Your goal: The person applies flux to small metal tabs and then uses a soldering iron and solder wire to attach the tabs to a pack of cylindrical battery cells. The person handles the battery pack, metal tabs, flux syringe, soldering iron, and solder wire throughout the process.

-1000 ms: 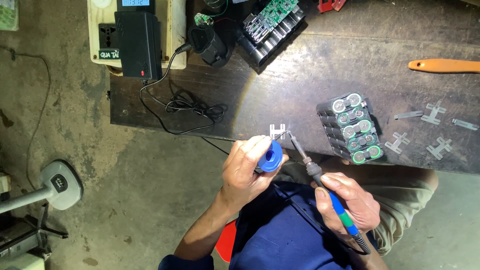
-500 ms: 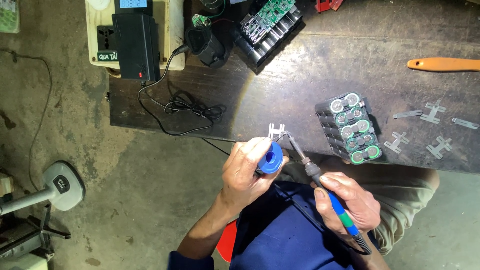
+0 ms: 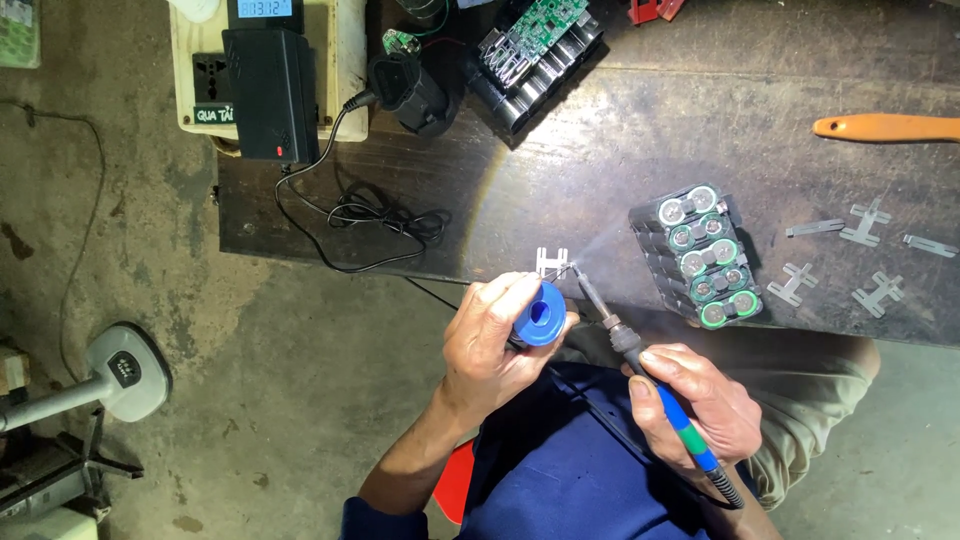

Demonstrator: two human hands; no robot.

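A blue solder spool [image 3: 541, 314] is gripped by the left hand [image 3: 495, 345] at lower centre of frame, fingers curled round it. A soldering iron [image 3: 640, 375] w/ blue-green handle is clasped by the right hand [image 3: 695, 405] at lower right, tip set against a small metal strip piece [image 3: 552, 262] at the desk [image 3: 600, 170] front edge, w/ faint smoke beside it. A battery pack [image 3: 700, 255] is seen just right of centre, loose metal strips [image 3: 860, 255] further right, an orange handle [image 3: 885, 127] at upper right, a black charger [image 3: 268, 92] at upper left.
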